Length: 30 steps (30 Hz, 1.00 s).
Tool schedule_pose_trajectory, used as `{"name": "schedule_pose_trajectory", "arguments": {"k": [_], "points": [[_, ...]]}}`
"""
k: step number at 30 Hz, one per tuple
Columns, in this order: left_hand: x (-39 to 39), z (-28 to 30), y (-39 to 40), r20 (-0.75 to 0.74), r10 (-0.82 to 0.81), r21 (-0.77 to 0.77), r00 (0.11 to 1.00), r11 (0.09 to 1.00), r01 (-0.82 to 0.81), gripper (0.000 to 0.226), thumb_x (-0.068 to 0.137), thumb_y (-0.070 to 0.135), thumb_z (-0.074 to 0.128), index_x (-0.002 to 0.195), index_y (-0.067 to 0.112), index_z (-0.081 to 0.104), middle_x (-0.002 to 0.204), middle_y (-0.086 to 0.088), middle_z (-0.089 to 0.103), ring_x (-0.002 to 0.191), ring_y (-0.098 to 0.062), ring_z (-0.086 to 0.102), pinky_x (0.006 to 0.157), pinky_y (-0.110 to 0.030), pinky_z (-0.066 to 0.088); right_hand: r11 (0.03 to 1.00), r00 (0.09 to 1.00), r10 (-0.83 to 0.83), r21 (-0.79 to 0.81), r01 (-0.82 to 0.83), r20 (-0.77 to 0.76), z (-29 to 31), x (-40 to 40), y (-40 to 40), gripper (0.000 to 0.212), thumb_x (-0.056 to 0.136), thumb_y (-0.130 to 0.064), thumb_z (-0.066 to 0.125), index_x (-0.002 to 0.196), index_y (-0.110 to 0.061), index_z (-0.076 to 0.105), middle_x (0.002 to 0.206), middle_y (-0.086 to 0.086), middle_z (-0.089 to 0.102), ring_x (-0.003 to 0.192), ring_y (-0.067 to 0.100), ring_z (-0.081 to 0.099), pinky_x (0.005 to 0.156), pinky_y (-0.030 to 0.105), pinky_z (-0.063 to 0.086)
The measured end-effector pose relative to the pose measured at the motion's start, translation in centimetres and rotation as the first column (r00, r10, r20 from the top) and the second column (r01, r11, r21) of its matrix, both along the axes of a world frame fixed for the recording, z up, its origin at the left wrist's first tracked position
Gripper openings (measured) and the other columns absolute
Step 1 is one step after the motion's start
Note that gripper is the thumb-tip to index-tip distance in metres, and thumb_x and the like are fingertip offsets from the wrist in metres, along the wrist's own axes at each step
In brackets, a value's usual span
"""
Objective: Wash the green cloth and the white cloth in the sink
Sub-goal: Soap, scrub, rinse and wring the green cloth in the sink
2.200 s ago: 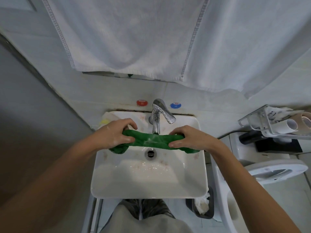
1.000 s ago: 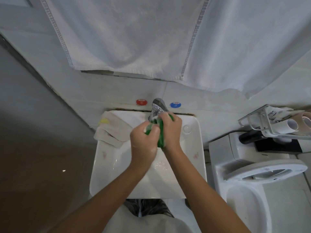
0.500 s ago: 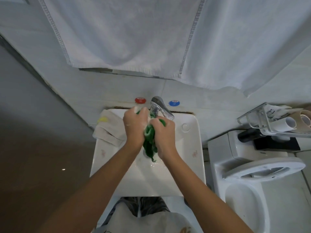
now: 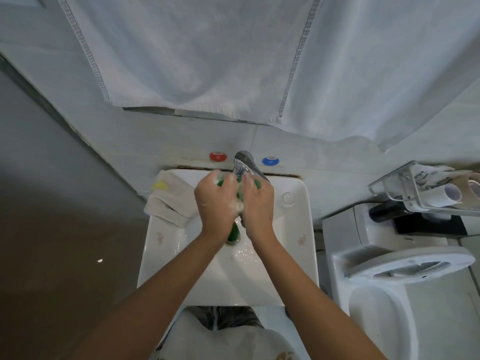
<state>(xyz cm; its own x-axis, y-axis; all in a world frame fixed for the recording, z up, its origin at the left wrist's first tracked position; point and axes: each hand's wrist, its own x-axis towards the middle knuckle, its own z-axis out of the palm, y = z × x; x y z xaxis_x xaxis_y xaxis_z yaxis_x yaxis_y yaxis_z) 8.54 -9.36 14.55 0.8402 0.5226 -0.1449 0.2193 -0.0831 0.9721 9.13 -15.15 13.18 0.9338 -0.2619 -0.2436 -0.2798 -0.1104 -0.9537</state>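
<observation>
Nearest the camera, two bare forearms reached forward over the front rim of the white sink [image 4: 166, 255], whose basin held scattered droplets and suds. Above the basin the left hand [image 4: 217, 203] and the right hand [image 4: 257, 203] were pressed close together, fingers curled round the bunched green cloth [image 4: 233, 231], which was squeezed between the palms with a tail hanging down toward the basin and small green patches showing up by the knuckles (flecks of white lather clung to the skin). On the sink's left back corner lay the white cloth [image 4: 168, 201], folded and partly draped over the edge, with a yellow patch at its far end. Just behind the hands stood the chrome faucet [image 4: 244, 162], flanked on the wall by a red knob [image 4: 217, 156] and a blue knob [image 4: 270, 161]. To the right sat a toilet [image 4: 389, 268] and a wire rack [image 4: 426, 188] holding rolls. Farthest off, a large white towel [image 4: 207, 53] hung over the wall.
</observation>
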Motion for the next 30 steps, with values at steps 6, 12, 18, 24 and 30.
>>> {"name": "schedule_pose_trajectory", "arguments": {"k": [6, 12, 18, 24, 30], "points": [[-1.7, 1.2, -1.7, 0.084, -0.081, 0.036, 0.993, 0.996, 0.078, 0.042, 0.085, 0.004, 0.054, 0.052, 0.021, 0.034, 0.043, 0.009, 0.034, 0.043, -0.006, 0.031, 0.044, -0.017, 0.027, 1.0, 0.999, -0.021, 0.022, 0.02, 0.033, 0.5, 2.1, -1.4, 0.037, 0.09, -0.008, 0.048, 0.054, -0.012, 0.04, 0.053, 0.004, 0.034, 0.056, 0.018, 0.031, 0.057, 0.035, 0.029], [0.7, 0.4, 0.1, 0.002, -0.028, 0.022, 1.0, 0.999, 0.028, 0.042, 0.082, 0.002, 0.052, 0.05, 0.019, 0.03, 0.046, 0.009, 0.029, 0.04, -0.004, 0.029, 0.042, -0.017, 0.023, 0.993, 0.994, 0.089, 0.067, -0.093, 0.057, 0.9, -1.0, -1.1, 0.041, 0.09, -0.002, 0.048, 0.052, -0.016, 0.04, 0.049, -0.003, 0.036, 0.049, 0.015, 0.034, 0.046, 0.024, 0.03], [0.6, -0.4, -0.1, -0.082, -0.042, -0.073, 0.996, 0.997, 0.036, 0.037, 0.083, 0.004, 0.051, 0.051, 0.017, 0.037, 0.048, 0.006, 0.035, 0.047, -0.011, 0.033, 0.049, -0.028, 0.031, 0.998, 0.999, 0.047, 0.044, -0.048, 0.014, 0.3, 0.0, -0.8, 0.043, 0.089, -0.003, 0.05, 0.051, -0.019, 0.038, 0.048, -0.006, 0.034, 0.05, 0.014, 0.032, 0.05, 0.027, 0.029], [-1.2, 0.3, -0.7, -0.026, -0.094, -0.046, 0.995, 0.995, 0.092, 0.043, 0.083, 0.002, 0.051, 0.05, 0.021, 0.032, 0.038, 0.011, 0.034, 0.04, -0.005, 0.03, 0.043, -0.02, 0.027, 0.996, 1.0, -0.016, 0.088, 0.015, 0.0, 0.6, 1.0, -0.7, 0.03, 0.087, -0.003, 0.05, 0.058, -0.009, 0.043, 0.052, 0.004, 0.033, 0.055, 0.021, 0.032, 0.053, 0.034, 0.029], [0.9, 0.3, 1.1, -0.047, -0.05, 0.071, 0.998, 0.996, 0.053, 0.038, 0.081, 0.003, 0.051, 0.051, 0.016, 0.033, 0.048, 0.005, 0.031, 0.047, -0.009, 0.027, 0.05, -0.028, 0.026, 0.991, 0.996, 0.088, 0.1, -0.09, 0.023, 1.2, -1.7, -0.2, 0.04, 0.087, -0.002, 0.049, 0.053, -0.018, 0.038, 0.047, -0.009, 0.035, 0.048, 0.011, 0.031, 0.046, 0.022, 0.028]]}}
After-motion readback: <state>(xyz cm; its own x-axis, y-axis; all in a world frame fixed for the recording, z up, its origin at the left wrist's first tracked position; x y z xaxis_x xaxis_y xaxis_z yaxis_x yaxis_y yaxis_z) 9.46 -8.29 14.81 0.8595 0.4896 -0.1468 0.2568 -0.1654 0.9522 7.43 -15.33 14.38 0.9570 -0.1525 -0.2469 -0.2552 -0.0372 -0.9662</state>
